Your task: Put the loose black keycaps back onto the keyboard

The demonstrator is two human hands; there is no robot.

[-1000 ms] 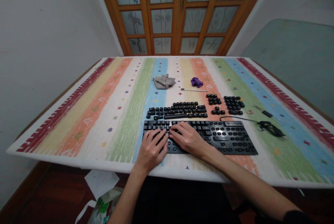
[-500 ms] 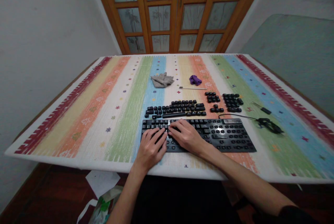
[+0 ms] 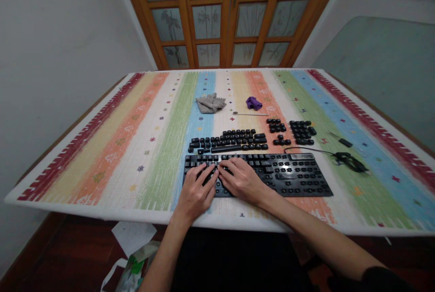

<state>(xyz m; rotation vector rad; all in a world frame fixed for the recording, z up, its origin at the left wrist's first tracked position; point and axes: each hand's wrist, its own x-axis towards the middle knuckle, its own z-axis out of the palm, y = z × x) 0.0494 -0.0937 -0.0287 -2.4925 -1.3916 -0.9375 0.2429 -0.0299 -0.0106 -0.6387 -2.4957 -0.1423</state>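
Observation:
A black keyboard lies flat near the table's front edge. Some keycaps sit on its upper left part, while bare switch mounts show over much of the rest. My left hand rests on its left portion, fingers spread over the keys. Right beside it my right hand bends over the middle-left keys, fingers apart and fingertips touching that area. The tips of both hands nearly meet. Anything small beneath the fingertips is hidden. Behind the keyboard, loose black keycaps are laid out in rows, with a separate number-pad group at the right.
A grey cloth, a purple cloth and a thin brush lie farther back. To the right are a black-handled wire tool and the coiled keyboard cable. A striped cloth covers the table.
Both hands stay at the same keys with slight finger shifts; the right fingertips have drawn a little closer to the left ones. The view has tilted slightly.

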